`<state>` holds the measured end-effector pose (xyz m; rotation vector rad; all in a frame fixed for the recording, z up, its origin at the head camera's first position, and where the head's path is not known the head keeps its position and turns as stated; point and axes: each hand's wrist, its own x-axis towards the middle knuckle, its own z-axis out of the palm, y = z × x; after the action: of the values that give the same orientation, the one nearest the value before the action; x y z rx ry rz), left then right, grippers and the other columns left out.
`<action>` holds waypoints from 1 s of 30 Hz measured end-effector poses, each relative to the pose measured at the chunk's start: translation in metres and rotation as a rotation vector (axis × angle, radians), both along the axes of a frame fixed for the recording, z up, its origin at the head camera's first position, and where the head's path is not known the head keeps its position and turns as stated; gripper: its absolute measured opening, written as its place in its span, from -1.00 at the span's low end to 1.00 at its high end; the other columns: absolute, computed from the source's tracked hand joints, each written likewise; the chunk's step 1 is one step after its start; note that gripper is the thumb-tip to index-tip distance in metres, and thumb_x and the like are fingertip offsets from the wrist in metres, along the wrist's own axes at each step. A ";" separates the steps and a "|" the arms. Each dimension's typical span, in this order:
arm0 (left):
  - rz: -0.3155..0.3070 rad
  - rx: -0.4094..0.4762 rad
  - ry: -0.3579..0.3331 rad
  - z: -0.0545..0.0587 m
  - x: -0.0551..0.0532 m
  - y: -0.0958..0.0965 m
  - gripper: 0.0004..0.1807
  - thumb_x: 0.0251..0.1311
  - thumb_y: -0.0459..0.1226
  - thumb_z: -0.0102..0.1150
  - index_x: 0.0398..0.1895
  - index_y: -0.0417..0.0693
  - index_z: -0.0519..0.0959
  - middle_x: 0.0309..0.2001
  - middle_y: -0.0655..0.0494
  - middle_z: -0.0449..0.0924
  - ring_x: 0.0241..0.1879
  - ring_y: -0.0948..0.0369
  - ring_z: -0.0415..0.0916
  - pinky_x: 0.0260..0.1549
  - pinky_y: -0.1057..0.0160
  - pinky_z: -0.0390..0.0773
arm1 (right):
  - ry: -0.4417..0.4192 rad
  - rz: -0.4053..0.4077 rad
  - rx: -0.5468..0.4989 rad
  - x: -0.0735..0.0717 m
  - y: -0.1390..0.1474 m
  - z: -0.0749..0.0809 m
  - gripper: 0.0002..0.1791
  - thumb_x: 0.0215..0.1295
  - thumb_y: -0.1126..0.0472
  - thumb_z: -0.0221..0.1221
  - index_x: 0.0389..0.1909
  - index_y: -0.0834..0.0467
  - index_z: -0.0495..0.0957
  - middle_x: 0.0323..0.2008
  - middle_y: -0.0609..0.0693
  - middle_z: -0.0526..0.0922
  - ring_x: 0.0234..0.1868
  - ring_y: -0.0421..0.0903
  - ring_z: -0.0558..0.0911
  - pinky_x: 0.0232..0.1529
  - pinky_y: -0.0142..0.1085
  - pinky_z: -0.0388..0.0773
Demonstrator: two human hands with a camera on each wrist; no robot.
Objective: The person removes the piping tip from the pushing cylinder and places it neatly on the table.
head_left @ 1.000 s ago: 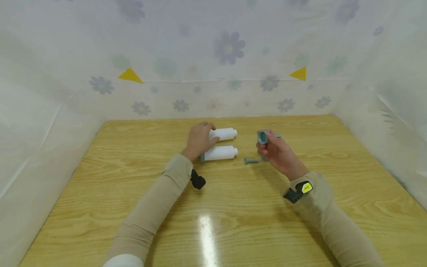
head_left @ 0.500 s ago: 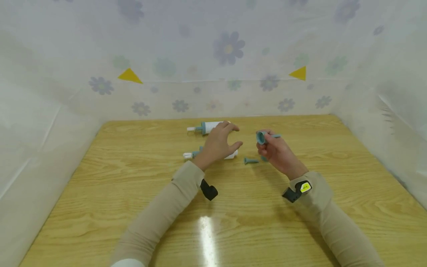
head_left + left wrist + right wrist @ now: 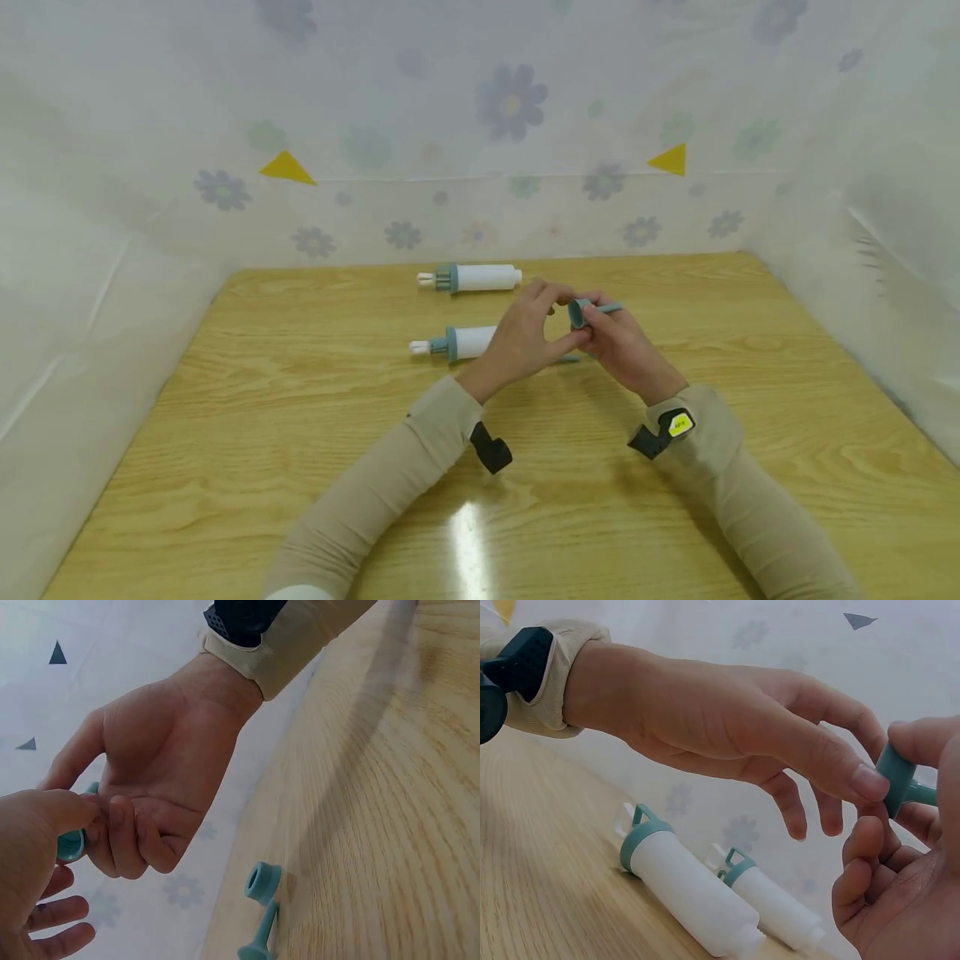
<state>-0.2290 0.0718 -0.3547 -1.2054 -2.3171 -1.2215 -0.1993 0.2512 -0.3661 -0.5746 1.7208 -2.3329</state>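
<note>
My right hand (image 3: 626, 346) holds a teal funnel-shaped piece (image 3: 577, 313), a wide cup with a thin stem, above the table. The stem points right and the cup's mouth faces left. Thumb and index finger of my left hand (image 3: 521, 337) pinch the cup's rim from the left, as the right wrist view shows; its other fingers are spread loosely. A white cylinder (image 3: 472, 342) with a teal collar lies behind my left hand, partly covered by it. Farther back lies a second white cylinder (image 3: 487, 277) of the same kind.
Below the hands, a teal ring-shaped piece (image 3: 264, 882) and a small teal nozzle (image 3: 259, 946) lie on the wood-grain table (image 3: 375, 467). Flower-printed white sheeting (image 3: 405, 108) stands along the table's back and sides.
My left hand has left the far cylinder, which now lies farther back, and moved right to the funnel-shaped piece. My right hand has stayed nearly in place, holding that piece.
</note>
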 end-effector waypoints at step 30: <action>-0.065 0.109 -0.183 -0.007 -0.002 -0.007 -0.59 0.18 -0.24 0.31 0.08 -0.17 0.52 -0.17 -0.01 0.65 -0.39 0.24 0.62 -0.42 0.47 0.57 | 0.083 -0.242 0.302 -0.001 0.005 -0.003 -0.55 0.57 -0.08 -0.38 -0.22 0.01 0.45 -0.57 -0.10 0.38 -0.61 -0.08 0.21 -0.52 -0.34 0.23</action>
<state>-0.2305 0.0651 -0.3621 -1.1850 -2.3174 -1.5182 -0.2005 0.2565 -0.3694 -0.4343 2.2390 -2.1556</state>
